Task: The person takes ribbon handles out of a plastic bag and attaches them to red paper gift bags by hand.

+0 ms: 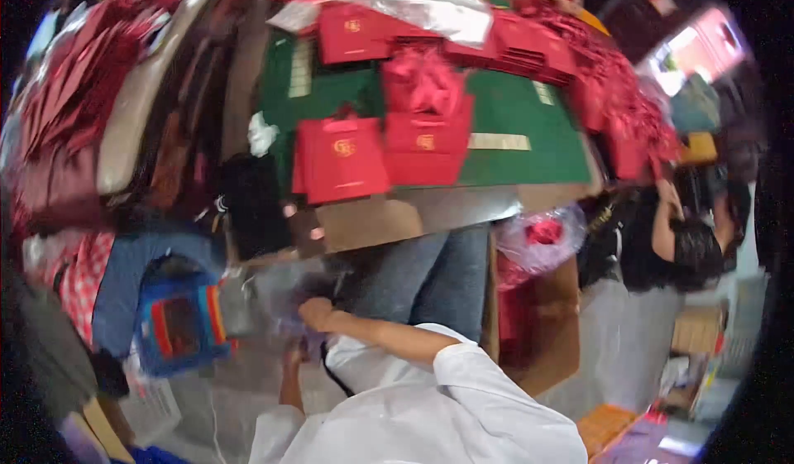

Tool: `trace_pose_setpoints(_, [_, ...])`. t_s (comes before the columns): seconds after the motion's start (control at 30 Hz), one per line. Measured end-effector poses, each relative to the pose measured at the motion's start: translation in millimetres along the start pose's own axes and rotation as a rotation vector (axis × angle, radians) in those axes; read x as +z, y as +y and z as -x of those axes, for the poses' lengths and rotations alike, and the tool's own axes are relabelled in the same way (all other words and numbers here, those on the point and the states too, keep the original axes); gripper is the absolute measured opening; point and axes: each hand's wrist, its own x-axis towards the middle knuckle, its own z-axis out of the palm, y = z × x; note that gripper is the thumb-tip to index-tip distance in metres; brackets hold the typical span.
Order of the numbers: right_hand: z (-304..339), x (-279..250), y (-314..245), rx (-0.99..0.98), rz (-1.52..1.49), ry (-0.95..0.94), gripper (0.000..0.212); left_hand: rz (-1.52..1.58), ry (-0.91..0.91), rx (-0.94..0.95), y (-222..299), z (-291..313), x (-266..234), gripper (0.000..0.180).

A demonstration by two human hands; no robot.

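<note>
Two hands (316, 313) blurred, cannot tell grip; gold emblems (345, 147) on red bags (346, 170)

Two paper bags (341, 162) (426, 150) sit side by side near the front of the mat (550, 166) on the bench (451, 205), a ruler (499, 141) to their right — another bag (353, 32) behind. Before the bench, the right hand (316, 313) is left of the lap (397, 282), the left hand (295, 353) nearer the torso (397, 423) — right of the lap, a carton (554, 332) with a plastic bag (542, 236) at its top
</note>
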Motion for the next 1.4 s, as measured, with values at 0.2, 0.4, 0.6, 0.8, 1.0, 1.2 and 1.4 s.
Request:
trace_pose_setpoints(0.2, [53, -92, -4, -0.052, -0.256, 0.253, 0.02, -0.856, 0.639, 0.491, 35, -44, 3, 0.04])
trace_pose_setpoints(0.4, [197, -177, 54, 0.103, -0.402, 0.957, 0.01, -0.967, 0.544, 0.345, 113, 16, 14, 0.045])
trace_pose_setpoints(0.6, [332, -168, 170, 0.87, -0.374, 1.755, 0.04, -0.343, 0.432, 0.632, 215, 55, 47, 0.037])
trace_pose_setpoints(0.8, [410, -191, 261, 1.19, 0.028, 1.88, 0.07, -0.49, -0.06, 0.876, 454, 121, 216, 0.027])
trace_pose_setpoints(1.0, [428, -151, 331, 1.345, -0.556, 2.002, 0.044, -0.768, -0.557, 1.185, 520, 107, 388, 0.049])
trace_pose_setpoints(1.2, [473, -115, 317, 1.059, -1.31, 2.114, 0.027, -0.932, -0.272, 1.221, 490, 44, 488, 0.078])
trace_pose_setpoints(1.4, [479, -92, 276, 1.133, -0.975, 1.925, 0.028, -0.422, -0.286, 0.612, 458, -46, 518, 0.113])
